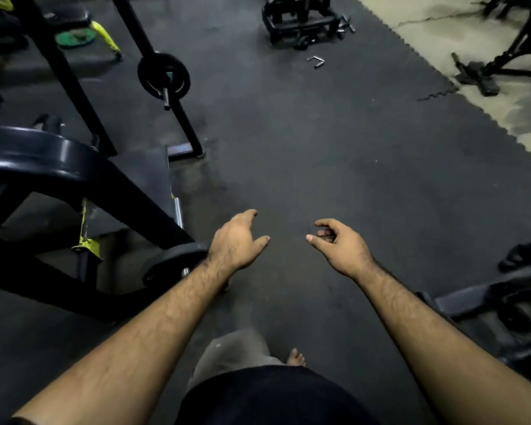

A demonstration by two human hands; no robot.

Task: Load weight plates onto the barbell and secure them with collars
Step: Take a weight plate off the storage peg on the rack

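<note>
Both my hands hang in front of me over the dark rubber floor and hold nothing. My left hand point(238, 240) has its fingers loosely curved. My right hand point(337, 242) has its fingers loosely curled with the thumb out. A small black weight plate point(163, 76) sits on a bar end at the upper left, on a black rack. A larger black plate point(170, 265) sits on a sleeve close to my left wrist. At the far left a big black plate point(34, 148) shows its rim. A metal collar clip point(315, 61) lies on the floor far ahead.
A plate rack with handles point(301, 21) stands at the top centre. A green plate point(75, 38) lies at the upper left by yellow frame parts. Black machine frames stand at the left and lower right point(488, 305). Bare concrete floor point(472, 35) begins at the upper right. My bare foot point(296, 357) is below.
</note>
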